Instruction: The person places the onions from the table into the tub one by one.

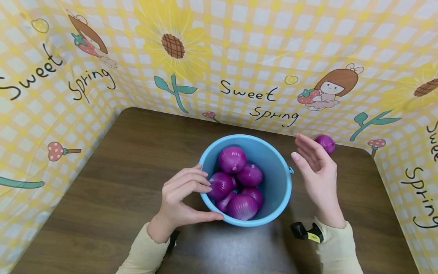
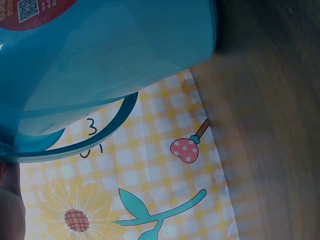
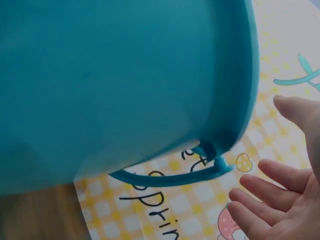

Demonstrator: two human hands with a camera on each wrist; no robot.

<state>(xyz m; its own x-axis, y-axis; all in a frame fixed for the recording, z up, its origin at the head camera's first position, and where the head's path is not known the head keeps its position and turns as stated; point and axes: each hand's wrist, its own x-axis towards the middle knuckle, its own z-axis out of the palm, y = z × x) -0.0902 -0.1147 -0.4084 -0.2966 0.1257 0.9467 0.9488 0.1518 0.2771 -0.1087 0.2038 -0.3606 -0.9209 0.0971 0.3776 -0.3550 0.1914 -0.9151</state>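
A light blue bucket (image 1: 278,194) stands on the table with several purple onions (image 1: 232,159) in it. At its left side my left hand (image 1: 181,196) holds the rim, fingertips reaching over the edge and thumb along the near side. In the left wrist view only a sliver of that hand (image 2: 11,215) shows, below the bucket wall (image 2: 125,45). My right hand (image 1: 318,179) is raised just right of the bucket, apart from it, with fingers extended and nothing held. The right wrist view shows its spread fingers (image 3: 280,192) near the bucket's handle (image 3: 175,178).
One more purple onion (image 1: 326,144) lies at the table's back right, behind my right hand. A yellow checked cloth (image 1: 246,49) with printed flowers and words rises around the brown wooden table (image 1: 147,144) at the back and sides.
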